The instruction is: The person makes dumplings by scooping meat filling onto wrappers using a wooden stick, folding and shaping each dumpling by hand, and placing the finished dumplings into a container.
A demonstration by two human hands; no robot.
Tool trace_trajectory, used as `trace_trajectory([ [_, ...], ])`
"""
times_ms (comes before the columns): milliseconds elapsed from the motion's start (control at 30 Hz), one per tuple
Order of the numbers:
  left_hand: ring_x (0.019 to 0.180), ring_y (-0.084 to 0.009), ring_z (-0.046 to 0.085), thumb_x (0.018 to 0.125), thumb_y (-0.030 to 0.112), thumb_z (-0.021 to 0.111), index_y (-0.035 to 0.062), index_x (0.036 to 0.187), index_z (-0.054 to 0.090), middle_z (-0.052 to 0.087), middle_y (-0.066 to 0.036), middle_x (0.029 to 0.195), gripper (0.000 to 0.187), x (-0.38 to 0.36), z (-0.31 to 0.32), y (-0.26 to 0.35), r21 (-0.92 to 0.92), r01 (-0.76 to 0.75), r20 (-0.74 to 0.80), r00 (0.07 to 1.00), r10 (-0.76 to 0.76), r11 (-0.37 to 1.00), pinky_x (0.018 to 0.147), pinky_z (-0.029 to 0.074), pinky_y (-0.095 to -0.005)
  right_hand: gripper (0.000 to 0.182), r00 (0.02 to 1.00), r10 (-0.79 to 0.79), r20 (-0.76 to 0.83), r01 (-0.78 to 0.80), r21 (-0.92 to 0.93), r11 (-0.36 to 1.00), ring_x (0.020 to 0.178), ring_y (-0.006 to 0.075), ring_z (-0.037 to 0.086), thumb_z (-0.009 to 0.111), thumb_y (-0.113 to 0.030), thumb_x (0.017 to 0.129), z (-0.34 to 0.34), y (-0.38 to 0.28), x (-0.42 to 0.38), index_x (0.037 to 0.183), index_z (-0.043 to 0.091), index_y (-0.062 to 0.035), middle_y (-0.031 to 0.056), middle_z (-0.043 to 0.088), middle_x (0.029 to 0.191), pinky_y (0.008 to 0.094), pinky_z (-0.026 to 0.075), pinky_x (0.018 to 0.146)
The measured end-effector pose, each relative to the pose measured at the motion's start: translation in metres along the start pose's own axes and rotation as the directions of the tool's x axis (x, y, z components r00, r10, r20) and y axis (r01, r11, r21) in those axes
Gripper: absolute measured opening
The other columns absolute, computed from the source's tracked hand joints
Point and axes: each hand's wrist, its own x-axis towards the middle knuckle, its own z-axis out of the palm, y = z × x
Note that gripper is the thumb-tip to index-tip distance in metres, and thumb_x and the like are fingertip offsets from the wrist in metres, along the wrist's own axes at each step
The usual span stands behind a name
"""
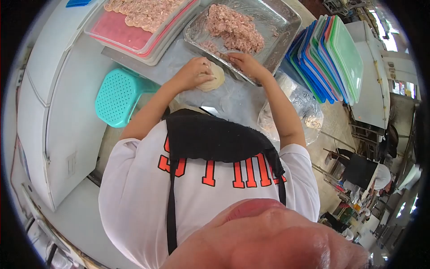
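My left hand (193,74) curls its fingers over a stack of pale round dough wrappers (215,80), low above the grey work surface. My right hand (247,66) is at the near rim of a metal tray (280,33), its fingers closed on a thin stick-like tool (219,54) that reaches toward the meat; most of that tool is hidden by the fingers. Ground pink meat filling (235,30) lies heaped inside the tray, with a smaller smear near my right fingertips.
At the upper left, a clear plastic box (154,42) holds rows of filled dumplings (145,13) on a red base. Colored plastic lids (331,58) stand stacked on the right, beside a clear plastic bag (298,110). A turquoise stool (117,96) is below left.
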Motion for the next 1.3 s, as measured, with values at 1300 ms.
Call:
trace_trajectory([
  [1300, 0.08, -0.0152, 0.06, 0.089, 0.018, 0.06, 0.0021, 0.095, 0.06, 0.063, -0.007, 0.088, 0.017, 0.022, -0.091, -0.032, -0.633, 0.195, -0.155, 0.916, -0.369, 0.749, 0.071, 0.048, -0.0315, 0.034, 0.854, 0.498, -0.15, -0.061, 0.922, 0.382, 0.038, 0.0053, 0.028, 0.045, -0.034, 0.099, 0.012, -0.113, -0.017, 0.101, 0.058, -0.0033, -0.0016, 0.041, 0.053, 0.0209, 0.022, 0.036],
])
